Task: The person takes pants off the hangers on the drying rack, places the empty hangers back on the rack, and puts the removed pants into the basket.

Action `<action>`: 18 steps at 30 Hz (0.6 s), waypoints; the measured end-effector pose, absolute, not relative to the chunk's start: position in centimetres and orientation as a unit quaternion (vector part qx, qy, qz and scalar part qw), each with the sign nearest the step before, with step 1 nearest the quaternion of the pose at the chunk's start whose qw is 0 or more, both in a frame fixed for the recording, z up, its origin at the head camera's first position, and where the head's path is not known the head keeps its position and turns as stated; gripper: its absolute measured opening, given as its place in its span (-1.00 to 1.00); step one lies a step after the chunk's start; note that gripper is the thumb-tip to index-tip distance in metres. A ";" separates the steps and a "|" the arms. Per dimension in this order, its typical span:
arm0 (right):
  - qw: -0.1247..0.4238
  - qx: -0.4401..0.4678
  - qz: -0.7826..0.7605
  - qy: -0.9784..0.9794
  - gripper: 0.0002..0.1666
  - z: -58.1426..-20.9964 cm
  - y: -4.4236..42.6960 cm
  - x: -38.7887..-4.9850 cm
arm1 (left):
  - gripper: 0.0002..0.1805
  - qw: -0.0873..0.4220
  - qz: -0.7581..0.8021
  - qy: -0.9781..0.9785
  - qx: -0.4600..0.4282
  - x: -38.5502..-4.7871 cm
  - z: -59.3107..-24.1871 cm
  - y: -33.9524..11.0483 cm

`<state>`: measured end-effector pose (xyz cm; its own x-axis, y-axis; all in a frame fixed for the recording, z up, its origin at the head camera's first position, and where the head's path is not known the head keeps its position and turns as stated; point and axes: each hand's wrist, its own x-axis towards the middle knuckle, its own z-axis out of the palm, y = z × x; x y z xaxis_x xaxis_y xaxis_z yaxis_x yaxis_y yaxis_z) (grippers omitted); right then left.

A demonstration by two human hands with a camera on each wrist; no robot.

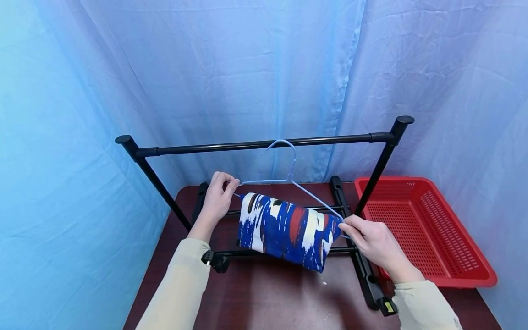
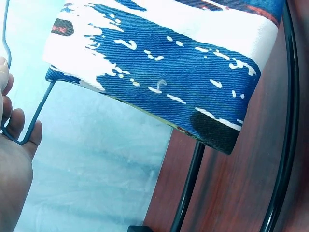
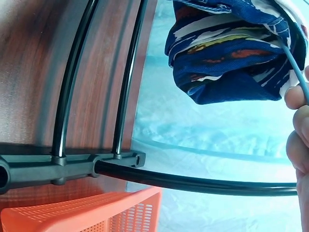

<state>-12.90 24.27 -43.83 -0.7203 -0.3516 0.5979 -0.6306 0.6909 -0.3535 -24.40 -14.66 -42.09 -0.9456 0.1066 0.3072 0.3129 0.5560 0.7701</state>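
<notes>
A light blue clothes hanger [image 1: 315, 198] is held at both ends in the head view. My left hand [image 1: 218, 197] pinches its left corner, and my right hand [image 1: 373, 238] grips the right corner beside the fabric. Over the hanger's lower bar hangs a folded patterned cloth [image 1: 288, 229] in blue, white, red and black; its exact kind is unclear. In the right wrist view the cloth [image 3: 231, 63] looks bunched in layers around the bar. The hanger's hook overlaps the top rail [image 1: 231, 147] of a black rack; whether they touch, I cannot tell.
The black rack's feet [image 1: 365, 279] stand on a dark reddish table [image 1: 264, 302]. At the right is a red perforated basket [image 1: 486, 268], just outside the rack's right post [image 1: 377, 169]. Blue curtains [image 1: 231, 68] surround the back and sides.
</notes>
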 end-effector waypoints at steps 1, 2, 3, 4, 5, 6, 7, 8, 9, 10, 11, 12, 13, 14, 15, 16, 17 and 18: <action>0.252 0.282 0.280 -0.882 -0.64 -44.0 24.3 -13.0 | -0.74 0.111 -0.457 -0.874 -0.121 -24.5 -42.1 -14.7; 0.254 0.287 0.282 -0.880 -0.64 -44.1 24.3 -13.0 | -0.74 0.109 -0.458 -0.874 -0.121 -24.5 -42.2 -14.7; 0.256 0.291 0.283 -0.878 -0.65 -44.2 24.3 -13.1 | -0.75 0.108 -0.459 -0.873 -0.123 -24.6 -42.2 -14.7; 0.257 0.293 0.284 -0.876 -0.66 -44.3 24.3 -13.1 | -0.76 0.106 -0.460 -0.873 -0.123 -24.6 -42.3 -14.7; 0.257 0.294 0.285 -0.875 -0.68 -44.4 24.3 -13.1 | -0.76 0.106 -0.461 -0.872 -0.123 -24.6 -42.3 -14.7; 0.257 0.295 0.284 -0.875 -0.69 -44.4 24.3 -13.1 | -0.76 0.106 -0.461 -0.872 -0.124 -24.6 -42.3 -14.7; 0.256 0.293 0.284 -0.876 -0.70 -44.5 24.3 -13.1 | -0.76 0.105 -0.464 -0.871 -0.124 -24.5 -42.3 -14.6; 0.254 0.290 0.283 -0.878 -0.70 -44.5 24.3 -13.0 | -0.75 0.106 -0.463 -0.871 -0.125 -24.5 -42.3 -14.6; 0.251 0.286 0.282 -0.881 -0.70 -44.6 24.3 -13.0 | -0.75 0.107 -0.464 -0.870 -0.127 -24.5 -42.4 -14.6; 0.248 0.281 0.281 -0.883 -0.69 -44.6 24.3 -12.9 | -0.74 0.106 -0.466 -0.869 -0.127 -24.5 -42.4 -14.6; 0.246 0.278 0.279 -0.886 -0.68 -44.7 24.3 -12.9 | -0.74 0.105 -0.467 -0.869 -0.126 -24.5 -42.4 -14.5; 0.244 0.275 0.278 -0.887 -0.68 -44.7 24.2 -12.9 | -0.74 0.105 -0.469 -0.868 -0.126 -24.5 -42.5 -14.5; 0.242 0.272 0.278 -0.889 -0.67 -44.7 24.2 -12.8 | -0.75 0.104 -0.470 -0.867 -0.125 -24.5 -42.5 -14.5; 0.241 0.271 0.278 -0.889 -0.67 -44.8 24.2 -12.8 | -0.75 0.104 -0.470 -0.868 -0.123 -24.5 -42.6 -14.4; 0.240 0.269 0.277 -0.890 -0.67 -44.8 24.2 -12.7 | -0.75 0.103 -0.471 -0.868 -0.121 -24.5 -42.7 -14.4; 0.239 0.268 0.276 -0.891 -0.67 -44.8 24.2 -12.7 | -0.75 0.103 -0.472 -0.868 -0.119 -24.5 -42.7 -14.4; 0.237 0.266 0.274 -0.893 -0.67 -44.8 24.2 -12.6 | -0.74 0.103 -0.472 -0.868 -0.117 -24.5 -42.8 -14.4; 0.237 0.265 0.272 -0.894 -0.67 -44.8 24.2 -12.6 | -0.74 0.103 -0.473 -0.867 -0.116 -24.5 -42.8 -14.3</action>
<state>-12.58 24.19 -44.82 -0.7480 -0.3442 0.5674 -0.6021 0.7117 -0.3620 -24.47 -14.34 -42.78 -0.9517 0.1035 0.2890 0.2990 0.5258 0.7963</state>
